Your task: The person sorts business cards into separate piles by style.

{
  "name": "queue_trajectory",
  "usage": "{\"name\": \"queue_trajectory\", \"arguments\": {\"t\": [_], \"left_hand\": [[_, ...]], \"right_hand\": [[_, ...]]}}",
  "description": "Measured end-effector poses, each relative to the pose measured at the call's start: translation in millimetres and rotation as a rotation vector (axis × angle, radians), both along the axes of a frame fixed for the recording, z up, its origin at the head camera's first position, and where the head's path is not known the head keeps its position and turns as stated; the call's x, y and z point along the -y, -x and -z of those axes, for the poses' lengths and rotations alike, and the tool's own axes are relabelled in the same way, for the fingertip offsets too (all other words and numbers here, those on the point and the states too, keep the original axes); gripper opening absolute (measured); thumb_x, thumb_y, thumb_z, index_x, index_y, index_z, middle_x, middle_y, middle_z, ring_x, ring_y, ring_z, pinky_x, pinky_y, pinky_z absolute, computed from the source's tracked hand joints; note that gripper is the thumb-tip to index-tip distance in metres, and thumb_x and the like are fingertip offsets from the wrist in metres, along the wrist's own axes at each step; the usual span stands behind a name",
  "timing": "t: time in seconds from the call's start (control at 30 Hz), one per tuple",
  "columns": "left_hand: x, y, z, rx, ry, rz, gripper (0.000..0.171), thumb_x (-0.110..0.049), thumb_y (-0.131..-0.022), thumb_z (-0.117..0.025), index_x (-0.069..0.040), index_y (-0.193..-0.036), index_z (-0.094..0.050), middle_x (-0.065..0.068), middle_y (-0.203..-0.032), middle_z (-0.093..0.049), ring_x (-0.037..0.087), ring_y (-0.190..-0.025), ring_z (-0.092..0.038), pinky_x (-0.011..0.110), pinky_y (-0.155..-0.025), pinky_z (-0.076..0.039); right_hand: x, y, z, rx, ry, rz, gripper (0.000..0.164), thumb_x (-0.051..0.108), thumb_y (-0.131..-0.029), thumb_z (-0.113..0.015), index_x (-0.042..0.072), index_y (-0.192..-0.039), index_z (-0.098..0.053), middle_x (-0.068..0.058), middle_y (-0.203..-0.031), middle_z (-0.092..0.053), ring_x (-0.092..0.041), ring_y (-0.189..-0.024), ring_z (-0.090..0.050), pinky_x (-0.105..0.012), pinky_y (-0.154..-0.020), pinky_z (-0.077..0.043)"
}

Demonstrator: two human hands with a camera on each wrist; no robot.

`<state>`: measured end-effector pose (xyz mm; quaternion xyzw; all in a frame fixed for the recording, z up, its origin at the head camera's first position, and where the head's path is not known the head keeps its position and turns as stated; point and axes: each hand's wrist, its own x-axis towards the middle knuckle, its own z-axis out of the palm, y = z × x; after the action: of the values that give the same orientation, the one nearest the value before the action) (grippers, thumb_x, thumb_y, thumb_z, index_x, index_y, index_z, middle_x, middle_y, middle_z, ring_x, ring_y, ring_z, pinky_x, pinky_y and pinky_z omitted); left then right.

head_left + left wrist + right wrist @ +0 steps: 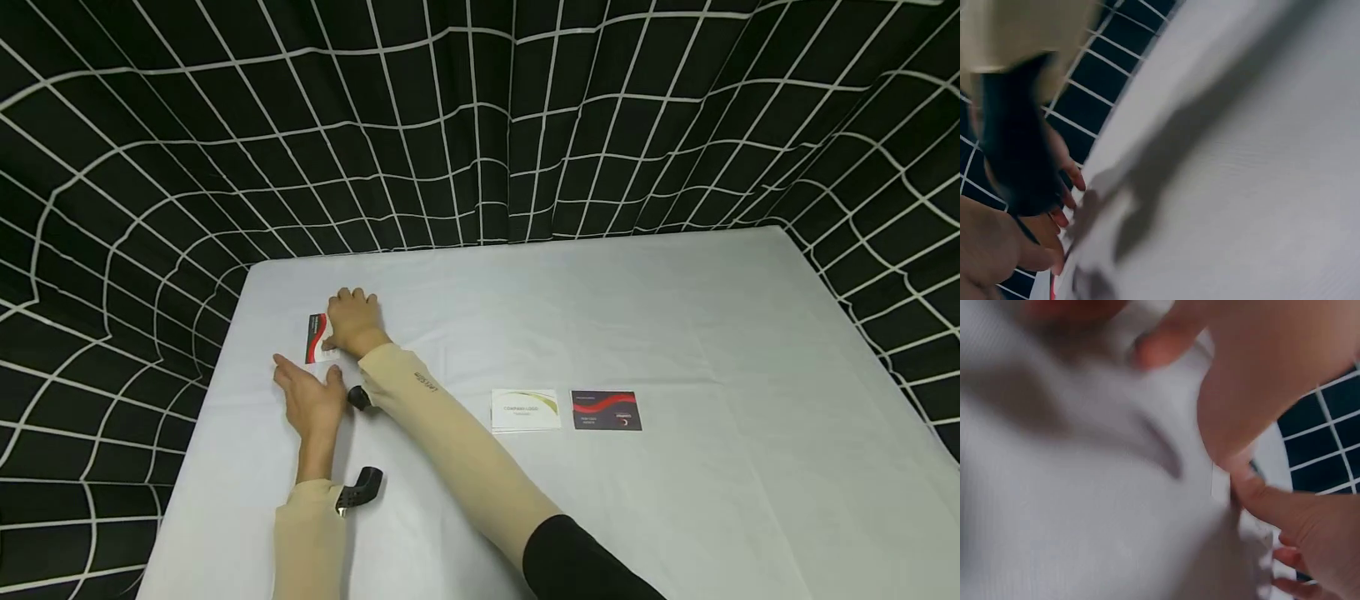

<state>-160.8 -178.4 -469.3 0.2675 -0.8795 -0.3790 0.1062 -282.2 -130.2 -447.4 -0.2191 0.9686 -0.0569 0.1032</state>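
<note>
On the left side of the table lies a business card (pixel 315 337) in dark grey, red and white. My right hand (pixel 354 321) reaches across to it, its thumb over the card's right part and its other fingers spread on the far side. Just below the card, my left hand (pixel 311 404) has its fingers extended and thumb apart, with nothing held. In the left wrist view a thin red edge of the card shows beside the fingers. Both hands also appear in the blurred right wrist view, partly overlapping.
A white card (pixel 527 410) with a green curve and a dark purple card (pixel 606 411) with a red wave lie side by side near mid-table. Black wrist mounts (pixel 363 487) stick out from the beige sleeves. A black curtain (pixel 495 125) with white grid lines surrounds the white table (pixel 712 350).
</note>
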Motion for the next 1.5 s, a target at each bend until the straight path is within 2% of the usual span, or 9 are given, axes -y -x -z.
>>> {"name": "queue_trajectory", "arguments": {"t": [0.17, 0.37, 0.53, 0.67, 0.83, 1.0, 1.23, 1.37, 1.5], "left_hand": [[9, 4.4, -1.7, 0.041, 0.043, 0.106, 0.079, -0.022, -0.094, -0.058, 0.013, -0.149, -0.014, 0.032, -0.152, -0.025, 0.053, -0.128, -0.039, 0.063, -0.099, -0.036], [13, 5.5, 3.1, 0.013, 0.087, 0.097, 0.069, -0.019, -0.092, -0.064, 0.009, -0.146, -0.032, 0.029, -0.146, -0.038, 0.052, -0.124, -0.044, 0.064, -0.097, -0.036], [13, 3.4, 7.1, 0.005, 0.094, 0.084, 0.067, -0.016, -0.088, -0.071, 0.008, -0.142, -0.041, 0.027, -0.140, -0.043, 0.050, -0.119, -0.048, 0.064, -0.093, -0.038], [12, 3.8, 7.3, 0.006, 0.079, 0.077, 0.069, -0.017, -0.086, -0.075, 0.009, -0.142, -0.042, 0.028, -0.136, -0.043, 0.052, -0.114, -0.050, 0.064, -0.090, -0.039], [15, 3.2, 3.0, 0.022, 0.064, 0.055, 0.067, -0.020, -0.081, -0.080, 0.011, -0.132, -0.050, 0.032, -0.123, -0.047, 0.050, -0.105, -0.052, 0.061, -0.084, -0.041], [14, 5.0, -6.7, -0.020, 0.066, 0.025, 0.045, -0.020, -0.078, -0.083, 0.008, -0.109, -0.066, 0.028, -0.097, -0.065, 0.038, -0.083, -0.058, 0.046, -0.068, -0.040], [-26, 7.1, -18.1, -0.102, -0.138, 0.162, 0.032, -0.016, -0.086, -0.077, 0.007, -0.106, -0.070, 0.020, -0.085, -0.073, 0.004, -0.057, -0.052, 0.018, -0.051, -0.038], [-69, 5.2, -22.7, -0.106, -0.164, 0.263, 0.024, -0.014, -0.086, -0.076, 0.003, -0.104, -0.073, 0.015, -0.080, -0.073, 0.003, -0.055, -0.052, 0.019, -0.051, -0.039], [-121, 1.3, -23.1, -0.107, -0.109, 0.395, 0.021, -0.016, -0.081, -0.080, -0.003, -0.098, -0.077, 0.005, -0.071, -0.072, 0.008, -0.053, -0.056, 0.027, -0.055, -0.042]], "right_hand": [[1, 1.7, -4.0, 0.043, 0.030, 0.102, 0.057, 0.047, -0.068, -0.086, 0.023, -0.116, -0.067, 0.005, -0.117, -0.065, -0.015, -0.108, -0.054, -0.033, -0.093, -0.041], [-2, -9.6, -9.2, 0.108, 0.081, 0.171, 0.044, 0.032, -0.073, -0.086, 0.021, -0.113, -0.071, 0.002, -0.114, -0.068, -0.016, -0.105, -0.058, -0.031, -0.085, -0.050], [4, -25.5, -8.0, 0.070, -0.012, 0.175, 0.045, 0.036, -0.080, -0.079, 0.022, -0.121, -0.065, 0.002, -0.118, -0.062, -0.014, -0.108, -0.055, -0.031, -0.088, -0.048], [5, -29.6, -10.1, 0.107, -0.052, 0.189, 0.042, 0.037, -0.083, -0.076, 0.024, -0.121, -0.064, 0.005, -0.115, -0.064, -0.012, -0.106, -0.057, -0.031, -0.089, -0.048], [-11, -26.5, -12.3, 0.130, 0.075, 0.159, 0.034, 0.036, -0.080, -0.081, 0.022, -0.109, -0.071, 0.007, -0.105, -0.071, -0.010, -0.094, -0.066, -0.028, -0.077, -0.053], [-51, -27.3, -18.6, 0.131, 0.231, 0.167, 0.023, 0.040, -0.083, -0.077, 0.017, -0.084, -0.075, 0.005, -0.081, -0.071, -0.010, -0.073, -0.063, -0.026, -0.064, -0.049], [-147, -41.7, -30.1, 0.351, 0.438, 0.315, 0.026, 0.034, -0.089, -0.072, 0.010, -0.084, -0.078, -0.004, -0.070, -0.072, -0.008, -0.054, -0.048, -0.022, -0.052, -0.036], [-202, -63.7, -34.6, 0.357, 0.516, 0.391, 0.026, 0.030, -0.090, -0.071, 0.007, -0.083, -0.077, -0.006, -0.068, -0.071, -0.007, -0.051, -0.045, -0.020, -0.050, -0.033], [-261, -94.4, -35.7, 0.315, 0.523, 0.500, 0.036, 0.034, -0.088, -0.074, 0.005, -0.067, -0.070, -0.001, -0.055, -0.058, -0.008, -0.050, -0.039, -0.022, -0.048, -0.027]]}}
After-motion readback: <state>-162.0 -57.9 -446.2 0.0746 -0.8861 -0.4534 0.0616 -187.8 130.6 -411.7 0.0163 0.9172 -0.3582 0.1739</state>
